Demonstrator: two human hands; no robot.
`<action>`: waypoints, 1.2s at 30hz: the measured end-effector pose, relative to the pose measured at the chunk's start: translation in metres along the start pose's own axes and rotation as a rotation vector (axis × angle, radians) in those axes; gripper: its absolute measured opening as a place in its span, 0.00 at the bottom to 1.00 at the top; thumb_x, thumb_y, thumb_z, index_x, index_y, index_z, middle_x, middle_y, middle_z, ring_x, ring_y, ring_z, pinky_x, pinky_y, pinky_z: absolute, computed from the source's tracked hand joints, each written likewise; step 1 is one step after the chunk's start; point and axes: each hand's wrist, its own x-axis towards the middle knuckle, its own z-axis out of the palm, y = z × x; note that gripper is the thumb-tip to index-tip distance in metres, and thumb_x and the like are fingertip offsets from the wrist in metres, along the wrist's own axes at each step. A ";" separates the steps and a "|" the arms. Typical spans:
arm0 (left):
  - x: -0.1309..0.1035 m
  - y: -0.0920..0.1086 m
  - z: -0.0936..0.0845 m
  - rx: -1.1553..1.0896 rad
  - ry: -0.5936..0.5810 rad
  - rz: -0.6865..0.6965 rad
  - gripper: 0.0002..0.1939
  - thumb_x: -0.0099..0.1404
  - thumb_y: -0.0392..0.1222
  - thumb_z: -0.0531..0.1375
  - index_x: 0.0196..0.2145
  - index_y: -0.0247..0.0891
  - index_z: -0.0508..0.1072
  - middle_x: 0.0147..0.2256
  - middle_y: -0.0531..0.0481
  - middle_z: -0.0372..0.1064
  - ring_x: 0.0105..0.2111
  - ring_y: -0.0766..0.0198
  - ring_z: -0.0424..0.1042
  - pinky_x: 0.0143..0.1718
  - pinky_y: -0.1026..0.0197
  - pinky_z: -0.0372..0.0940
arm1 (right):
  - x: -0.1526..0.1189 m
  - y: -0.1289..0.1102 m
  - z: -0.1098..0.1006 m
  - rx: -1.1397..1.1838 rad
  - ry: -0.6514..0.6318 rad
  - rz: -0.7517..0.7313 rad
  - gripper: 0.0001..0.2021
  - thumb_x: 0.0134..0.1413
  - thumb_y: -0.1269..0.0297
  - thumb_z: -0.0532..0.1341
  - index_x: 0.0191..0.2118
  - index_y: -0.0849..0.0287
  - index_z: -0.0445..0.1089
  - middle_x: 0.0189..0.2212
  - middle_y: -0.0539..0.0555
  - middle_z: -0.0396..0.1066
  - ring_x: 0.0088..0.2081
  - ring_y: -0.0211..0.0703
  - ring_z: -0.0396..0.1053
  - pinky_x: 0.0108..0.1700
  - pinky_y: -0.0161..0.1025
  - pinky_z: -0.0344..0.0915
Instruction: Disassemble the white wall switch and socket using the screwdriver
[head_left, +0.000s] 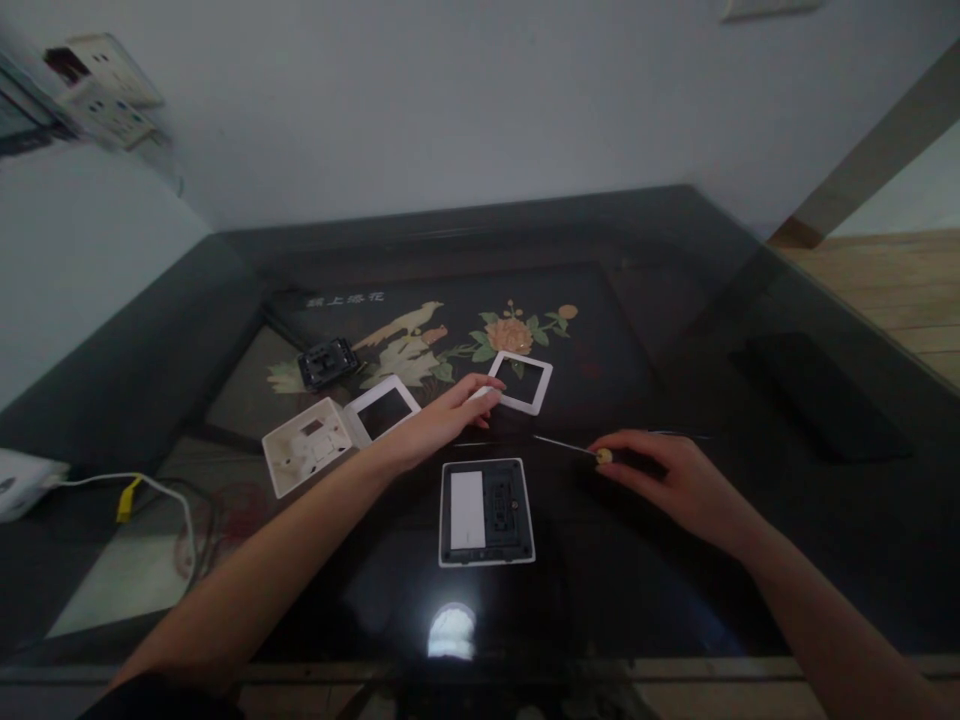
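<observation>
My left hand [466, 400] is closed on a white switch rocker [486, 394], mostly hidden by the fingers, right beside a white square cover frame [534, 402]. In my right hand [671, 475] is a screwdriver [564, 445], its yellowish handle end between thumb and fingers and its thin shaft pointing left. Between the hands and nearer to me lies a wall switch [491, 553]. One white rocker [467, 510] covers its left half, while the dark mechanism [501, 505] shows on the right.
Left of my left hand lie a white mounting box [274, 462], another white frame [401, 388] and a black switch module [328, 363]. A white cable [176, 492] with a yellow tag runs along the left. A dark flat object [829, 395] lies at right on the glossy table [600, 610].
</observation>
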 end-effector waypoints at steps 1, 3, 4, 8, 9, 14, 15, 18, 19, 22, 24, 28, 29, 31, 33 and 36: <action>0.003 -0.001 0.002 0.016 -0.003 0.013 0.18 0.73 0.50 0.44 0.51 0.38 0.63 0.45 0.44 0.69 0.40 0.60 0.73 0.44 0.54 0.71 | 0.000 0.000 0.000 -0.002 0.015 0.008 0.11 0.59 0.58 0.60 0.41 0.55 0.76 0.38 0.52 0.80 0.38 0.44 0.78 0.39 0.39 0.73; 0.005 -0.001 0.004 0.073 0.008 0.050 0.19 0.74 0.50 0.43 0.53 0.37 0.62 0.46 0.42 0.67 0.43 0.58 0.71 0.47 0.51 0.69 | 0.000 -0.001 -0.001 -0.005 0.040 0.022 0.11 0.59 0.58 0.60 0.40 0.55 0.77 0.38 0.53 0.80 0.37 0.44 0.77 0.37 0.38 0.73; 0.005 -0.001 0.004 0.111 0.013 0.075 0.19 0.73 0.50 0.45 0.53 0.37 0.61 0.48 0.41 0.66 0.46 0.56 0.70 0.51 0.48 0.67 | 0.000 -0.002 -0.002 -0.007 0.046 0.029 0.11 0.59 0.57 0.60 0.40 0.55 0.77 0.38 0.53 0.80 0.37 0.44 0.77 0.35 0.38 0.72; 0.007 0.000 0.003 0.259 -0.030 0.208 0.19 0.66 0.45 0.59 0.52 0.38 0.65 0.52 0.41 0.64 0.54 0.52 0.65 0.59 0.46 0.58 | 0.001 -0.003 -0.001 -0.016 0.045 0.046 0.11 0.58 0.57 0.60 0.40 0.56 0.76 0.37 0.53 0.80 0.36 0.45 0.77 0.34 0.38 0.72; 0.009 0.000 0.002 0.288 -0.046 0.239 0.19 0.64 0.44 0.62 0.52 0.38 0.66 0.52 0.41 0.64 0.55 0.51 0.64 0.59 0.47 0.58 | 0.001 -0.003 -0.001 -0.018 0.042 0.042 0.11 0.58 0.58 0.60 0.40 0.56 0.76 0.37 0.53 0.80 0.36 0.45 0.77 0.36 0.39 0.72; 0.020 -0.007 0.004 0.407 -0.047 0.344 0.26 0.59 0.39 0.67 0.54 0.40 0.66 0.56 0.41 0.63 0.58 0.50 0.61 0.62 0.46 0.55 | 0.001 -0.001 0.001 -0.027 0.035 0.027 0.11 0.58 0.58 0.59 0.40 0.56 0.76 0.38 0.53 0.80 0.37 0.45 0.78 0.35 0.39 0.72; 0.022 -0.009 0.004 0.424 -0.042 0.355 0.28 0.59 0.40 0.68 0.55 0.40 0.65 0.56 0.41 0.63 0.59 0.49 0.60 0.62 0.45 0.55 | 0.001 0.000 0.002 -0.031 0.039 0.029 0.11 0.58 0.58 0.59 0.40 0.56 0.76 0.38 0.53 0.80 0.37 0.45 0.78 0.35 0.39 0.72; 0.023 -0.014 0.004 0.464 -0.019 0.365 0.31 0.59 0.44 0.69 0.57 0.41 0.63 0.56 0.40 0.63 0.58 0.47 0.60 0.60 0.43 0.56 | 0.002 0.000 0.001 -0.050 0.052 0.027 0.11 0.58 0.58 0.59 0.40 0.56 0.76 0.37 0.54 0.80 0.36 0.46 0.78 0.32 0.38 0.72; 0.023 -0.016 0.004 0.476 -0.011 0.364 0.32 0.58 0.45 0.69 0.57 0.40 0.64 0.56 0.40 0.64 0.58 0.47 0.61 0.60 0.43 0.57 | 0.002 -0.001 0.001 -0.057 0.055 0.025 0.11 0.59 0.58 0.59 0.40 0.56 0.76 0.37 0.54 0.80 0.35 0.46 0.78 0.31 0.38 0.72; 0.021 -0.020 0.004 0.504 0.008 0.364 0.32 0.57 0.49 0.70 0.56 0.39 0.66 0.55 0.39 0.64 0.56 0.47 0.62 0.59 0.43 0.58 | 0.003 -0.002 0.000 -0.081 0.070 0.005 0.10 0.59 0.59 0.59 0.41 0.55 0.75 0.38 0.55 0.80 0.36 0.47 0.78 0.35 0.40 0.73; 0.021 -0.022 0.006 0.515 0.016 0.367 0.33 0.56 0.50 0.70 0.55 0.38 0.67 0.54 0.39 0.63 0.55 0.46 0.62 0.59 0.43 0.58 | 0.003 -0.002 -0.001 -0.085 0.079 -0.020 0.11 0.59 0.61 0.59 0.44 0.56 0.75 0.40 0.56 0.80 0.39 0.47 0.78 0.41 0.43 0.74; 0.022 -0.023 0.007 0.514 0.026 0.377 0.33 0.56 0.51 0.70 0.55 0.38 0.69 0.53 0.39 0.64 0.54 0.47 0.62 0.59 0.45 0.58 | 0.002 -0.002 -0.003 -0.068 0.041 -0.060 0.14 0.59 0.63 0.59 0.50 0.55 0.74 0.42 0.56 0.78 0.39 0.46 0.76 0.41 0.42 0.73; 0.021 -0.022 0.006 0.510 0.034 0.377 0.31 0.58 0.50 0.69 0.55 0.38 0.69 0.54 0.40 0.64 0.55 0.47 0.62 0.59 0.45 0.58 | 0.001 -0.001 -0.003 -0.065 0.033 -0.070 0.14 0.60 0.62 0.59 0.50 0.54 0.74 0.43 0.56 0.77 0.40 0.46 0.76 0.41 0.42 0.73; 0.016 -0.018 0.003 0.497 0.069 0.369 0.24 0.64 0.45 0.64 0.56 0.39 0.68 0.55 0.40 0.63 0.56 0.49 0.61 0.60 0.46 0.56 | 0.000 -0.001 -0.003 -0.064 0.035 -0.101 0.15 0.61 0.62 0.59 0.52 0.52 0.74 0.44 0.56 0.75 0.42 0.46 0.75 0.44 0.42 0.72; 0.002 -0.012 -0.002 0.481 0.122 0.353 0.18 0.69 0.39 0.58 0.56 0.40 0.67 0.55 0.41 0.62 0.57 0.51 0.61 0.61 0.46 0.55 | -0.002 -0.001 -0.002 -0.079 0.047 -0.138 0.16 0.63 0.62 0.58 0.55 0.49 0.72 0.44 0.55 0.74 0.43 0.44 0.74 0.46 0.42 0.72; -0.032 -0.001 -0.006 0.399 0.177 0.329 0.15 0.71 0.36 0.53 0.54 0.40 0.69 0.52 0.43 0.65 0.55 0.55 0.65 0.60 0.49 0.58 | -0.004 -0.006 -0.001 -0.127 0.041 -0.194 0.19 0.65 0.64 0.55 0.59 0.44 0.68 0.43 0.54 0.70 0.41 0.41 0.72 0.44 0.39 0.71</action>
